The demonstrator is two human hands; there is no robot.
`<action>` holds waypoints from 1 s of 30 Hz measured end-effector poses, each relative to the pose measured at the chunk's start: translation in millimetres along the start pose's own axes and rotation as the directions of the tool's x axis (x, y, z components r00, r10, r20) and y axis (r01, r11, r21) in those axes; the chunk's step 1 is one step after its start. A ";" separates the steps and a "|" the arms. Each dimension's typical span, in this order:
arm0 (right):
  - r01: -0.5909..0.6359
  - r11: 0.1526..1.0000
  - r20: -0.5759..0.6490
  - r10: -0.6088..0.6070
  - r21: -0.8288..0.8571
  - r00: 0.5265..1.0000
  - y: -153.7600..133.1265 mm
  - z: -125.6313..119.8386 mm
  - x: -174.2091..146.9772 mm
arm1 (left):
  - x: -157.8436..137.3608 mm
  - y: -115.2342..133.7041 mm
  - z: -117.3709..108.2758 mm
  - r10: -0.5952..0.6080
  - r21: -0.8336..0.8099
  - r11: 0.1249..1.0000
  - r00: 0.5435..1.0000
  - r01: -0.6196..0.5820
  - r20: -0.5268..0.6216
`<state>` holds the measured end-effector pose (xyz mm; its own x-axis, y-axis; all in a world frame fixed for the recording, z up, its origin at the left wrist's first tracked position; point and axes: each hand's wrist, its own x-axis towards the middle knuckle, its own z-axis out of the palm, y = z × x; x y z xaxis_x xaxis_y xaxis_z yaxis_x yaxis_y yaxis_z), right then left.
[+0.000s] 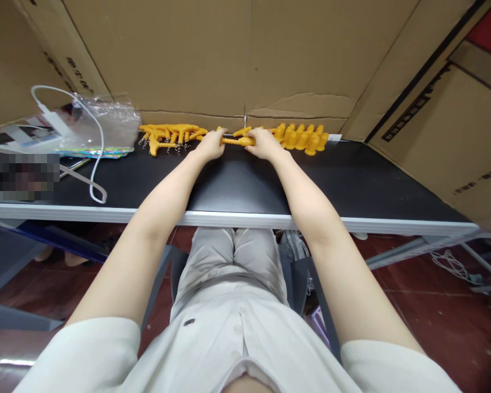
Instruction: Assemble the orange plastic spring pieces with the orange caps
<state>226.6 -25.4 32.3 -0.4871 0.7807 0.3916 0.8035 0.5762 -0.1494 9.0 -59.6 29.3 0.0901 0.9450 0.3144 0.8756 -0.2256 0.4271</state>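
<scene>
Both my hands reach to the back of the black table. My left hand is closed at the left end of a thin, ridged yellow plastic piece. At that piece's other end, my right hand is closed too; its fingers hide part of it. Left of my hands lies a row of yellow T-shaped handles with thin metal spirals, like corkscrews. Several yellow flared plastic sleeves stand in a cluster to the right. Another yellow piece shows just behind the ridged one.
A clear plastic bag, a white cable and colourful flat sheets lie on the left. Cardboard walls close off the back and right side. A metal edge runs along the table's front.
</scene>
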 end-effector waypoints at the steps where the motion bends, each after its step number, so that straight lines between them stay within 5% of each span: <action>1: 0.008 1.000 -0.001 -0.008 0.015 1.000 2.3 1.4 1.1 | -4.1 2.8 -3.4 -0.016 0.108 0.994 1.000 0.014 0.012; 7: 0.036 0.998 0.003 -0.036 0.044 0.999 6.3 2.3 3.8 | -9.7 2.9 -13.3 -0.077 0.218 0.973 0.997 0.077 -0.007; 21: -0.005 0.996 0.040 0.002 0.090 0.999 -10.5 -21.6 -5.4 | 4.6 -9.8 0.8 -0.065 -0.307 0.951 0.993 0.030 -0.102; 30: -0.021 0.992 0.024 0.018 0.124 1.000 -15.1 -26.1 -7.7 | 7.1 -11.2 -0.8 -0.167 -0.472 0.865 0.985 0.170 0.048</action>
<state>227.2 -46.4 55.3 -0.4802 0.7966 0.3671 0.7652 0.5851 -0.2688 -0.6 -50.6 27.4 -0.0346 0.9797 0.1976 0.5489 -0.1466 0.8229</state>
